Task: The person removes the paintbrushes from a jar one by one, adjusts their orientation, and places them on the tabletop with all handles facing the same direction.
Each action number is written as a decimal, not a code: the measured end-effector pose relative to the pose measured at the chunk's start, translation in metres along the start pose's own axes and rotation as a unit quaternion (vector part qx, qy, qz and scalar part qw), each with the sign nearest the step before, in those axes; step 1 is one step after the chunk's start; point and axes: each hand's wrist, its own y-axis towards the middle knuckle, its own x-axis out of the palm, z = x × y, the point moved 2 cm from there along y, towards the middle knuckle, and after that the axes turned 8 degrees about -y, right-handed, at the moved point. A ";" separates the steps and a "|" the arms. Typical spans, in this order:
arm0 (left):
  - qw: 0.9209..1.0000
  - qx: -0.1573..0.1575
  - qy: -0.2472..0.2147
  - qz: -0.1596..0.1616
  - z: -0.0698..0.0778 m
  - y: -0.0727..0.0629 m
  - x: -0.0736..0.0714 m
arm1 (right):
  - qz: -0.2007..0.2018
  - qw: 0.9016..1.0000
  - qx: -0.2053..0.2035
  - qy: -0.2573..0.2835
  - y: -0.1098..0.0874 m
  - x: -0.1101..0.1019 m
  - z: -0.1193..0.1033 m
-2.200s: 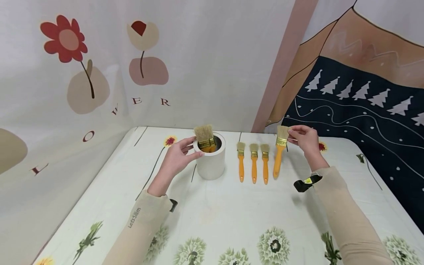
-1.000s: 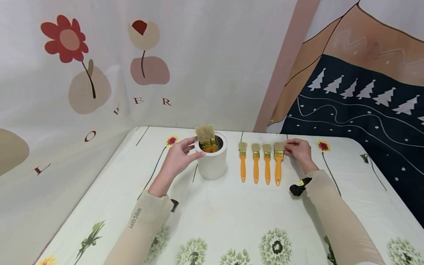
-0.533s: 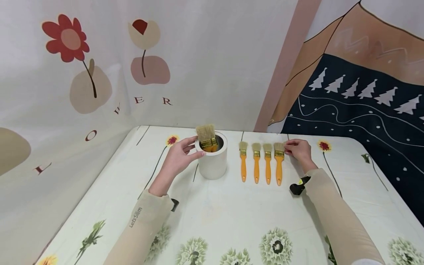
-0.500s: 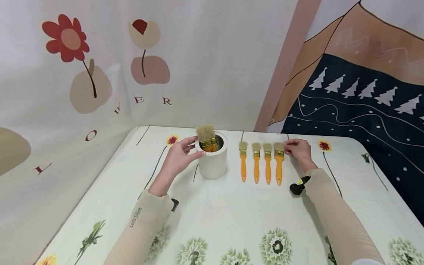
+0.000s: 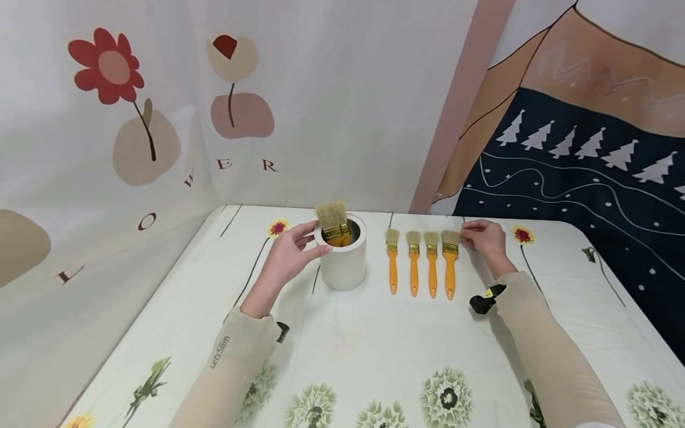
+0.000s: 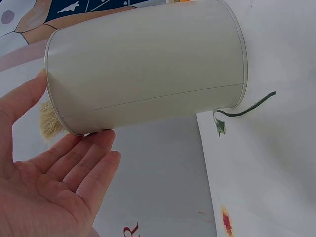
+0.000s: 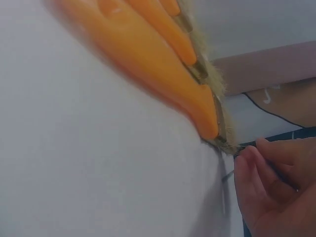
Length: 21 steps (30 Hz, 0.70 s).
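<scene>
Table: a white flower-printed top (image 5: 342,327) bearing the whole layout, its middle kept as bare room in front of the person.
White can: upright on the table (image 5: 343,267), left of the brush row, mouth up, probably so that it serves as a stand.
Left hand: at the can's rim (image 5: 288,252), fingers fairly straight, thumb and fingertips touching it without clenching; likely a light steadying touch.
Right hand: fingertips at the bristle corner of the wide brush (image 5: 486,241); I cannot tell whether they pinch it or have let go.
Brushes in the can: apparently 2, bristles up (image 5: 330,215), perhaps to protect the hairs.
Wide brush: flat at the right end of the row (image 5: 451,267), handle toward the person.
Narrow brushes: 3, lying apart (image 5: 414,267), bristles away, seemingly aligned for neatness.
</scene>
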 end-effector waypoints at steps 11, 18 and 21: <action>1.000 0.001 0.002 0.002 -0.002 0.001 -0.001 | -0.005 1.000 -0.015 0.010 -0.009 0.001 -0.011; 1.000 0.002 -0.006 0.003 -0.002 0.001 0.000 | -0.015 0.999 -0.037 0.019 -0.017 0.007 -0.017; 1.000 0.003 -0.006 0.002 -0.002 0.001 0.000 | -0.023 0.998 -0.051 0.032 -0.021 0.008 -0.020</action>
